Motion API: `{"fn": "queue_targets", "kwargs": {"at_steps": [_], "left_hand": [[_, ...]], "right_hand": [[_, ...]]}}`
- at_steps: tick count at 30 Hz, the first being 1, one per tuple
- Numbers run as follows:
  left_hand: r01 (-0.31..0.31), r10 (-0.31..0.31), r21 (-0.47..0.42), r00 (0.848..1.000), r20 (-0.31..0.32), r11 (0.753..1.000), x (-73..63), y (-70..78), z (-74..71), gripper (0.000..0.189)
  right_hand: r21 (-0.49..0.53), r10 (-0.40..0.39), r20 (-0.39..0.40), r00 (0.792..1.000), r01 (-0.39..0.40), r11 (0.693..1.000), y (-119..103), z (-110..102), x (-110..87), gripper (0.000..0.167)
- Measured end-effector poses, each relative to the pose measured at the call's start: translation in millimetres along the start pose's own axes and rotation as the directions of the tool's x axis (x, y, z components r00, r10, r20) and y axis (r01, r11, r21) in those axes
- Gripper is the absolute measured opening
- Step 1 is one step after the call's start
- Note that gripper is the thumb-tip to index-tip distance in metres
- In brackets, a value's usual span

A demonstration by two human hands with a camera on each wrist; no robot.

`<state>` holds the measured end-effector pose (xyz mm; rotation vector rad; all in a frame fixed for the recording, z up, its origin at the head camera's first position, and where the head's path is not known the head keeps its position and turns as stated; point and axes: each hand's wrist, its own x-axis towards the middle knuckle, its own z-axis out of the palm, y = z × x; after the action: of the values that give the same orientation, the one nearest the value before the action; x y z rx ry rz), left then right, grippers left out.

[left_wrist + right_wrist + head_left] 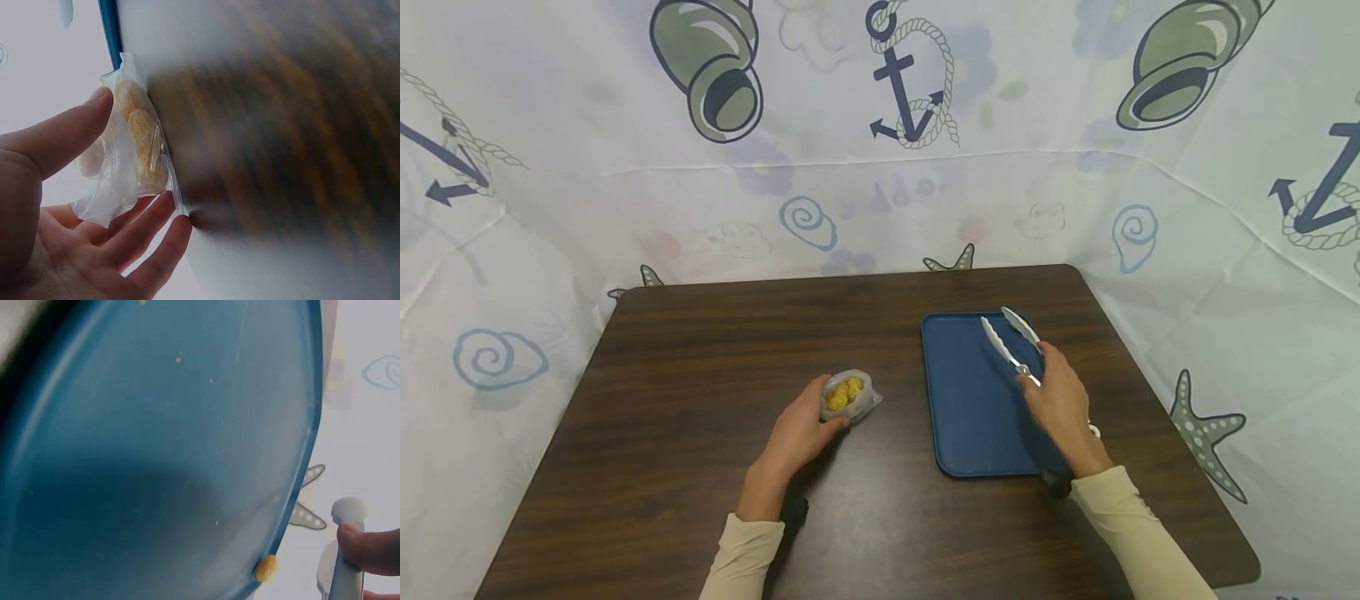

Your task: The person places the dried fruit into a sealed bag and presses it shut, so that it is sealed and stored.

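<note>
My left hand (796,429) holds a clear plastic bag (868,402) of lumpy yellow pieces (844,394) on the table, left of the tray. The left wrist view shows the thumb on one side of the bag and the fingers around the other. Over the right part of a blue tray (958,400), my right hand (1060,404) grips metal tongs (997,342), their arms spread and nothing between the tips. One yellow piece (266,569) lies at the tray's edge in the right wrist view; in the head view the hand and tongs hide that area.
A dark wood table (685,433) carries everything. Small crumbs (179,360) dot the tray. Behind and at the sides hangs a white cloth (850,183) printed with anchors, shells and starfish.
</note>
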<state>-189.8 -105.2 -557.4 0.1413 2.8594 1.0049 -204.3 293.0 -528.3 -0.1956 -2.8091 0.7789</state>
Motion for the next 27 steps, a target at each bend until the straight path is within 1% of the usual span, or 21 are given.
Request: {"fn": "queue_targets", "kwargs": {"at_steps": [8,15,18,27], "left_hand": [[0.006,-0.006,-0.008,1.0,0.002,1.0,-1.0,-1.5,1.3,0.081],[-0.004,0.004,-0.009,1.0,-0.004,1.0,-0.8,-0.9,-0.2,0.081],[-0.002,0.002,-0.007,1.0,0.002,1.0,-0.5,-1.0,0.0,0.08],[0.0,0.0,-0.008,1.0,0.002,1.0,0.7,-1.8,1.0,0.08]], "right_hand": [[-0.021,0.014,0.008,1.0,-0.014,1.0,1.0,1.9,5.4,0.068],[-0.036,0.053,0.025,0.998,-0.052,0.998,7.4,2.3,8.2,0.068],[-0.045,0.057,0.037,0.998,-0.056,0.997,10.8,1.5,10.2,0.068],[-0.052,0.068,0.036,0.997,-0.066,0.996,16.6,0.1,16.5,0.067]]}}
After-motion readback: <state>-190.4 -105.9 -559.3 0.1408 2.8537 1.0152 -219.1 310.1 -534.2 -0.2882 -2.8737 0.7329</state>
